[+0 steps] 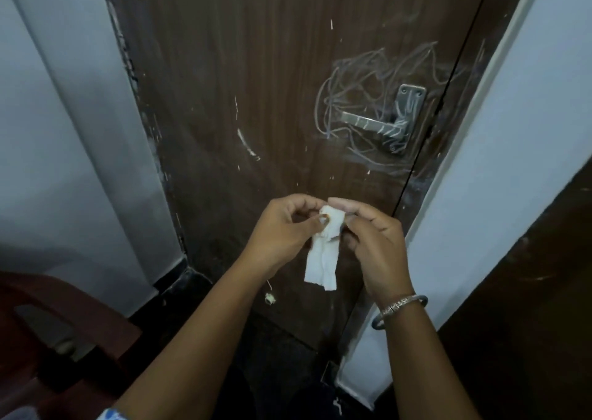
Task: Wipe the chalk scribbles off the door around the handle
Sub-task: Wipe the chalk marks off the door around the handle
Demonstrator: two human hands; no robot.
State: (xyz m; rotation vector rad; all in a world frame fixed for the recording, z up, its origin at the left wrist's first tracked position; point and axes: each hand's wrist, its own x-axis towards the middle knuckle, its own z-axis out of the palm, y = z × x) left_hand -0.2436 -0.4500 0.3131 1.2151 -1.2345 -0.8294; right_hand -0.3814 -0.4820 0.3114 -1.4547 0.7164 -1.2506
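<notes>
left hand (282, 227), right hand (374, 240) fingers (340, 203) pinch crumpled white tissue (323, 261); chalk scribbles (358, 64) loop round handle (374, 125) on door (240, 67).

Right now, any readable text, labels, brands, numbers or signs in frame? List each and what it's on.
None readable.
On the door, the chalk scribbles are loops and zigzags, not letters or numbers.
The handle plate carries chalk strokes only, no brand visible.
The tissue is blank.
The bangle has a raised pattern, too blurred to read.
</notes>
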